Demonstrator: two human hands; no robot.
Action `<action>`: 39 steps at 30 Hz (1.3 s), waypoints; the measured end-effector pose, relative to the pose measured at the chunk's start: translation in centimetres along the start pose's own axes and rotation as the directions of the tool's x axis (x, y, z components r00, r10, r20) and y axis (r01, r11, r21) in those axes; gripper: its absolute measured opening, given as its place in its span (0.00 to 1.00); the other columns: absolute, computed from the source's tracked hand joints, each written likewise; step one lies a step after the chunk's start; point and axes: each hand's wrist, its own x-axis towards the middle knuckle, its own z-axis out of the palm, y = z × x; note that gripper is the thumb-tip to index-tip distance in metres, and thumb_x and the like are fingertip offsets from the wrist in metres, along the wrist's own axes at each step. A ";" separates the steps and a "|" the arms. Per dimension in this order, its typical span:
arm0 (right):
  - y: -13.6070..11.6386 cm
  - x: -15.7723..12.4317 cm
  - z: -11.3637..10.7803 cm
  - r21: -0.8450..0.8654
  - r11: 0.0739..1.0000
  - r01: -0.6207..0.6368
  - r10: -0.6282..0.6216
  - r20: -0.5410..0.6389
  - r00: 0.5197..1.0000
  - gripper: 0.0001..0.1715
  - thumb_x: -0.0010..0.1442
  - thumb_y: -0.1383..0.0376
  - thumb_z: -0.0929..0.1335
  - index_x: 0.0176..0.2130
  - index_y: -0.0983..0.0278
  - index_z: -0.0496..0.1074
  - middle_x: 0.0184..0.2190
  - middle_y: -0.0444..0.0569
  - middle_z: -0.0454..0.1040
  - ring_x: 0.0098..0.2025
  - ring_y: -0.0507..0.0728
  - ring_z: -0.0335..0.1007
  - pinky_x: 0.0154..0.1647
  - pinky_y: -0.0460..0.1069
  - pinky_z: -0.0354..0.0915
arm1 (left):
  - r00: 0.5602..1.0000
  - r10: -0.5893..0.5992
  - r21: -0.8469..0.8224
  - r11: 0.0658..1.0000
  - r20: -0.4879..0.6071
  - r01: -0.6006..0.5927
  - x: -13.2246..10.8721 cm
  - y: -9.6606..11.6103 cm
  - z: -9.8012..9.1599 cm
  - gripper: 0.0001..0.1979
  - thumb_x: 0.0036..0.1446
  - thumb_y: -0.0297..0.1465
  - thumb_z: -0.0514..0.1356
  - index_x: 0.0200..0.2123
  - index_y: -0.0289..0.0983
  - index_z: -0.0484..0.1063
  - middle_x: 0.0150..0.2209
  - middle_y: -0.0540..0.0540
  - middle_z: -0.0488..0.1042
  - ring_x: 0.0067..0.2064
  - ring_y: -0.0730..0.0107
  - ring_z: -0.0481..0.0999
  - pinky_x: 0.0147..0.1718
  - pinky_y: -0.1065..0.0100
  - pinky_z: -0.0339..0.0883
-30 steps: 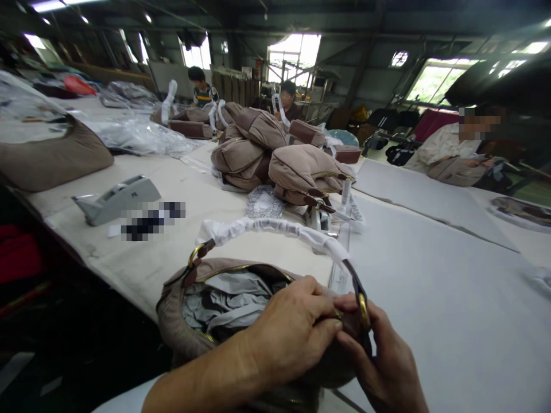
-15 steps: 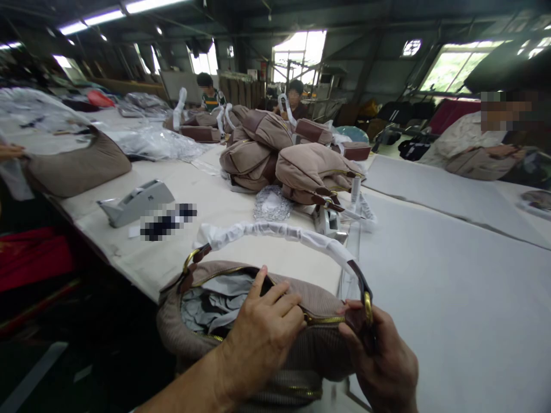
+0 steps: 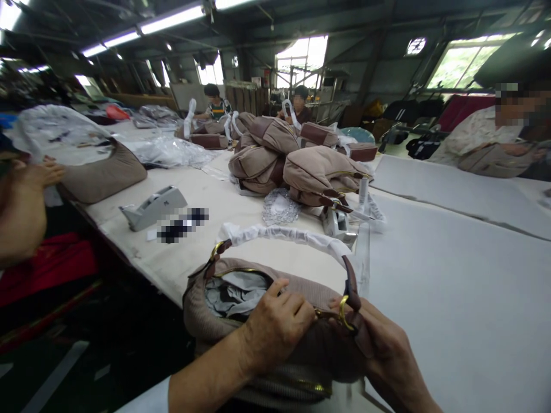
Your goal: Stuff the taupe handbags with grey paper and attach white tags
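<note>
A taupe ribbed handbag (image 3: pixel 253 350) stands at the near edge of the table. Its top zipper is open on the left side, showing crumpled grey stuffing (image 3: pixel 236 292) inside. My left hand (image 3: pixel 279 321) lies across the opening with curled fingers, gripping the bag's top edge near the zipper pull (image 3: pixel 321 314). At the right end, my right hand (image 3: pixel 381 332) grips the bag beside the brass ring (image 3: pixel 344 312) and brown tab; some of its fingers are hidden behind the bag. The handle (image 3: pixel 284 232), wrapped in white material, arches above the bag.
Grey tape dispensers stand on the table, one to the left (image 3: pixel 157 206) and one ahead (image 3: pixel 338 223). Beyond lies a pile of similar bags (image 3: pixel 275 143). A co-worker's hand (image 3: pixel 47 172) touches another bag (image 3: pixel 107 175) at left. Other people sit farther back and at right.
My left fingers, extended before, are now more curled over the zipper. The right ring and handle end have tipped. The view has shifted, and the co-worker's arm at left shows more.
</note>
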 end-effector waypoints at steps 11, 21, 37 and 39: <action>-1.3 1.1 0.0 0.004 0.997 0.083 -0.082 -0.040 0.996 0.09 0.62 0.69 0.62 0.38 0.63 0.72 0.37 0.51 0.77 0.38 0.53 0.75 0.38 0.43 0.70 | 0.984 -0.175 0.076 0.982 0.025 0.172 -0.8 0.8 -1.6 0.11 0.62 0.25 0.49 0.27 0.37 0.64 0.26 0.48 0.68 0.28 0.64 0.65 0.28 0.64 0.54; -1.3 0.8 -0.2 -0.010 0.989 0.146 -0.147 -0.103 0.984 0.09 0.62 0.69 0.62 0.40 0.63 0.72 0.34 0.50 0.76 0.39 0.53 0.74 0.39 0.44 0.70 | 0.896 -0.385 -0.057 0.912 0.220 0.406 -2.6 -0.2 -3.1 0.14 0.65 0.30 0.48 0.26 0.37 0.65 0.25 0.49 0.69 0.27 0.68 0.70 0.27 0.69 0.59; 0.4 -0.2 -1.2 -0.004 0.970 0.242 -0.242 -0.056 0.969 0.12 0.61 0.69 0.62 0.45 0.62 0.69 0.36 0.51 0.76 0.35 0.54 0.74 0.33 0.43 0.70 | 0.982 -0.127 0.398 0.901 -0.137 0.172 -6.7 -5.2 -5.7 0.04 0.58 0.26 0.58 0.34 0.39 0.72 0.42 0.45 0.78 0.47 0.59 0.73 0.51 0.53 0.62; 0.4 -0.1 -1.1 -0.009 0.960 0.278 -0.278 -0.028 0.960 0.11 0.60 0.70 0.63 0.43 0.63 0.69 0.34 0.50 0.76 0.34 0.53 0.74 0.33 0.42 0.70 | 0.980 -0.161 0.420 0.886 -0.117 0.196 -6.2 -5.5 -5.8 0.05 0.59 0.27 0.58 0.31 0.39 0.72 0.48 0.43 0.76 0.53 0.55 0.70 0.52 0.50 0.60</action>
